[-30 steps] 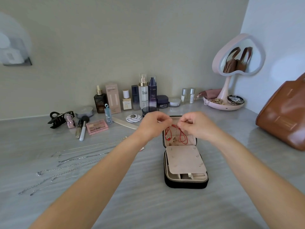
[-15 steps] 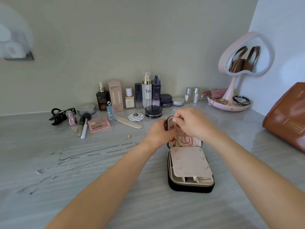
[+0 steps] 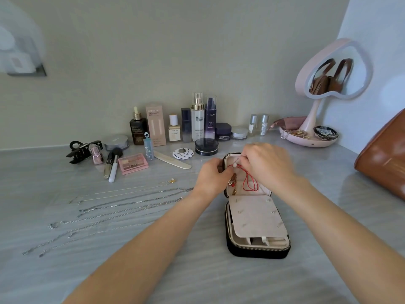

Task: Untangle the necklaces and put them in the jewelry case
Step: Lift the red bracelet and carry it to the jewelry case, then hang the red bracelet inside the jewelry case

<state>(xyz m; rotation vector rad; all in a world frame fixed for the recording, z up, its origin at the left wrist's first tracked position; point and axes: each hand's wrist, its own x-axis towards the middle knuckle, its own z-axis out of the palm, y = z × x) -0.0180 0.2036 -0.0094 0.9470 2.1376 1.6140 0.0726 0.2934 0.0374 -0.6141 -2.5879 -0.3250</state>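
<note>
Both hands work over the open lid of the black jewelry case (image 3: 258, 252), which lies on the grey worktop (image 3: 219, 278) with its zip undone and a beige padded flap (image 3: 256, 216) folded over the lower tray. The right hand (image 3: 266, 165) has its grip pinched together on the red cord necklace (image 3: 249, 183) near the lid's far edge. The left hand (image 3: 213, 176) has its grip closed on the same cord beside a small white bead (image 3: 235, 165). The cord's loops hang down inside the lid, next to a few gold charms (image 3: 232, 183).

To the left, well apart from the case, several silver chains (image 3: 131, 204) lie stretched out in rows on the worktop, with a fine gold pendant necklace (image 3: 171, 181) above them.

Along the wall stand cosmetics. A purple pump bottle (image 3: 210, 121) reads "L'OREAL" and "REVITALIFT". The white bottle (image 3: 197, 121) beside it shows a large "H" and Chinese characters too small to read. The print on the pink carton (image 3: 155, 125), the dark brown dropper bottle (image 3: 138, 130) and the small foundation bottle (image 3: 174, 131) is too blurred to make out.

A pink heart-shaped mirror (image 3: 301, 84) stands at the right, near a brown bag (image 3: 385, 159).
</note>
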